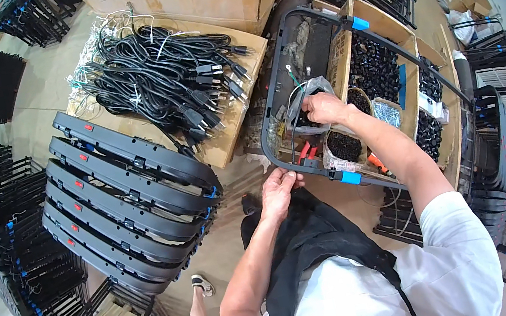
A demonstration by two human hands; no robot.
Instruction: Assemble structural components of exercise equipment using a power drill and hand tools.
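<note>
A black tubular frame (271,97) with blue clips lies across the bench in front of me. My left hand (278,192) is closed at its near left corner, thumb and fingers pinched on the rail. Inside the frame, my right hand (323,109) reaches with curled fingers into a clear plastic bag (315,85); the fingertips and whatever they pinch are hidden. A thin dark cable (293,144) runs between the bag and the near rail. Beside it, a green wire with a ring terminal (294,74) sticks up. Red-handled pliers (308,151) lie just inside the near rail.
Wooden bins (375,66) of black parts stand right, with a bag of small black screws (344,144) and silver screws (387,112). Coiled power cords (150,74) cover a board at left. Stacked black housings (127,173) stand nearer. Another person's leg (197,313) shows below.
</note>
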